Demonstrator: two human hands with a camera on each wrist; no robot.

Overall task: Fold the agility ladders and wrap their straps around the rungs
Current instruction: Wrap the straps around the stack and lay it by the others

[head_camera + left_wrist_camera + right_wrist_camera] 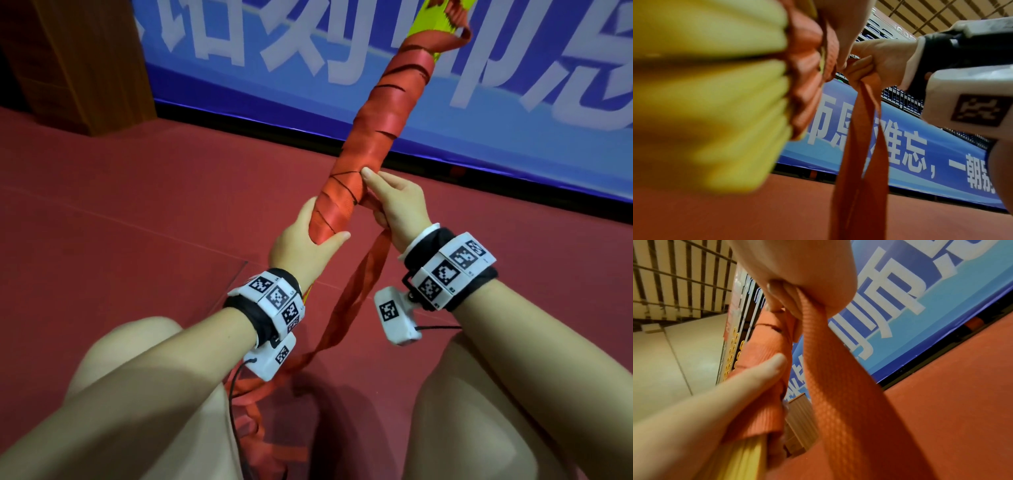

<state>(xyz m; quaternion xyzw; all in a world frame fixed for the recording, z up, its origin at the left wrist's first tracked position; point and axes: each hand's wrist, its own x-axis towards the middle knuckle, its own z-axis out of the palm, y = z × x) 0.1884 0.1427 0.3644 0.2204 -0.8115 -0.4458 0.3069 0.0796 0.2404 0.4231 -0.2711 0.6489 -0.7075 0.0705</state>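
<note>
A bundle of yellow rungs (428,20), folded together, slants up and away from me, and orange strap windings (380,116) cover most of its length. My left hand (305,240) grips the near end of the wrapped bundle. My right hand (394,198) pinches the loose strap (356,294) right beside the bundle, thumb pressed against the windings. The loose strap hangs down between my knees to the floor. In the left wrist view the yellow rungs (715,97) fill the left side and the strap (861,146) drops from my right hand (879,61). The right wrist view shows the strap (838,386) running out of my fist.
I sit on a red floor (120,205) with my bare knees (513,394) on either side. More strap lies bunched on the floor (253,404) between my legs. A blue banner (342,51) with white characters stands ahead, and a wooden block (78,58) at the far left.
</note>
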